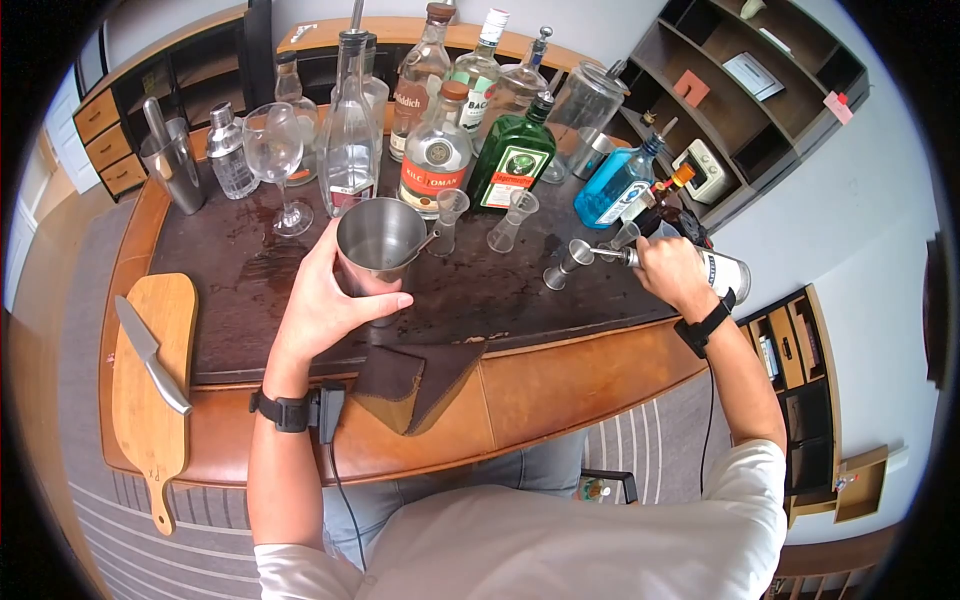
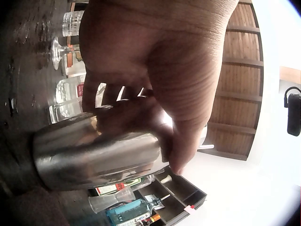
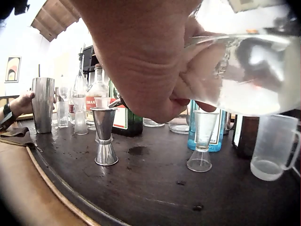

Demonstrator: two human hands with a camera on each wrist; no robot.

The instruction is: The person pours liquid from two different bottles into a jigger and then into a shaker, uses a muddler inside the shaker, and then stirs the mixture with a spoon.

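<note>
Item: my right hand (image 1: 668, 268) grips tilted clear bottle (image 1: 718, 270), spout over steel jigger (image 1: 570, 262); left hand (image 1: 330, 300) clasps shaker tin (image 1: 377, 248), well leftward.

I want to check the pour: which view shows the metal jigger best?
The right wrist view: the metal jigger stands whole and close, side-on. The head view shows it small; the left wrist view doesn't show it.

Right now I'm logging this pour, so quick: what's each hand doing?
Left hand: grips the steel shaker tin standing on the bar.
Right hand: holds a tilted clear bottle, spout over the metal jigger.
</note>
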